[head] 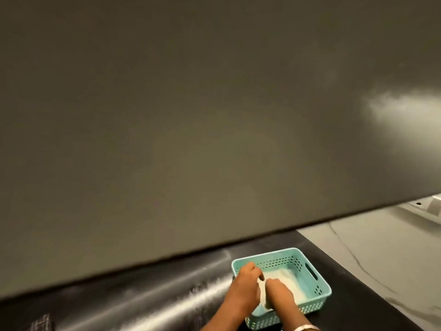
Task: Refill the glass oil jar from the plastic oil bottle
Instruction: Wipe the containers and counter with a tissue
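Neither the glass oil jar nor the plastic oil bottle is in view. A teal perforated plastic basket (312, 273) stands on the black counter (167, 295) at the bottom centre. Both my hands reach into it. My left hand (243, 283) grips one end of a white cloth (262, 297) over the basket's left rim. My right hand (279, 292) holds the same cloth inside the basket, where more white cloth covers the bottom. A bracelet sits on my right wrist.
A large dark grey panel (191, 115) fills most of the view above the counter. To the right lies a light marbled surface (372, 254) with a white fixture (424, 209) at its far edge. A dark checked object (41, 323) sits at the bottom left.
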Demonstrator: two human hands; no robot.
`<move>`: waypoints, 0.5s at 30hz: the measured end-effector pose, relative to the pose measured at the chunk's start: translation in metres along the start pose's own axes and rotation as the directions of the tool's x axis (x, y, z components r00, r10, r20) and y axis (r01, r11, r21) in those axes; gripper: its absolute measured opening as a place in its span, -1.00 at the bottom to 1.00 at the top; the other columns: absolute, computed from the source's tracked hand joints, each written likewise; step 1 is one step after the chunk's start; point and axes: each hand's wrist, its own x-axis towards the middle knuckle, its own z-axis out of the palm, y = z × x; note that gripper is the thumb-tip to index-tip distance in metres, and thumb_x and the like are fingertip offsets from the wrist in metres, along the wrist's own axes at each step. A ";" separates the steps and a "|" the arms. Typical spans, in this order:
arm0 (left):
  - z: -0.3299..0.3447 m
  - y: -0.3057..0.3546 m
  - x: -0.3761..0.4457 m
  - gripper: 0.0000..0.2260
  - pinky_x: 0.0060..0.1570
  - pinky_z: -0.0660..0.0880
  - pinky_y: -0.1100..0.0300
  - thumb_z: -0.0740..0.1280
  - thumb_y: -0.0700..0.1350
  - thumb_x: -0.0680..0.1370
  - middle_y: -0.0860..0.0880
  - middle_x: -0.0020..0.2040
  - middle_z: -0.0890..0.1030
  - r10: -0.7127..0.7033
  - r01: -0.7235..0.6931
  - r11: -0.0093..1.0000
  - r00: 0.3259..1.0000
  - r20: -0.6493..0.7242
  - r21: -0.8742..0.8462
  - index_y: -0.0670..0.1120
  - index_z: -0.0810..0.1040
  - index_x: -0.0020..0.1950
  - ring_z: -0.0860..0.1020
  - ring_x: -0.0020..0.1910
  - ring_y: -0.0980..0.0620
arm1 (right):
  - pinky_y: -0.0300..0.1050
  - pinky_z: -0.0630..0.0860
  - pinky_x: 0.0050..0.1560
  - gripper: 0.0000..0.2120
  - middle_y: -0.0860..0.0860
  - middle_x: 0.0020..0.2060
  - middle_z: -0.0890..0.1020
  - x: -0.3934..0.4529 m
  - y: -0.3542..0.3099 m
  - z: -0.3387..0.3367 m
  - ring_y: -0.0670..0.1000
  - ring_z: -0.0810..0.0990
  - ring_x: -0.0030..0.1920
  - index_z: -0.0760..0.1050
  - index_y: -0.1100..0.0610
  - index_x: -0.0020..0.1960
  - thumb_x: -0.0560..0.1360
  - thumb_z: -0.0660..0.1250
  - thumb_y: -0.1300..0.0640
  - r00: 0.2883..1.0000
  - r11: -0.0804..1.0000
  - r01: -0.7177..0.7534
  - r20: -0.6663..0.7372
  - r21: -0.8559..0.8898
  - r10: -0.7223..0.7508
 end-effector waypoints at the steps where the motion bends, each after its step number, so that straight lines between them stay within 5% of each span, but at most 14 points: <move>1: 0.001 0.000 0.002 -0.73 0.18 0.42 0.13 0.15 -0.30 0.49 -0.03 0.18 0.47 0.006 -0.006 1.000 1.000 0.006 -0.001 -0.09 0.53 0.09 0.47 0.17 -0.02 | -0.10 0.41 0.25 -0.66 0.06 0.27 0.49 0.000 -0.001 0.000 0.07 0.47 0.30 0.37 0.14 0.32 0.56 0.20 0.18 1.000 1.000 -0.008 -0.011 0.004 0.008; 15: -0.001 -0.003 0.006 -0.77 0.22 0.42 0.16 0.17 -0.27 0.51 0.00 0.19 0.44 0.017 -0.018 1.000 0.999 0.033 0.020 -0.08 0.50 0.10 0.45 0.19 0.02 | -0.12 0.42 0.22 -0.71 0.07 0.25 0.50 -0.001 0.005 0.009 0.08 0.50 0.26 0.39 0.17 0.29 0.59 0.14 0.22 0.999 1.000 -0.030 -0.029 -0.002 0.030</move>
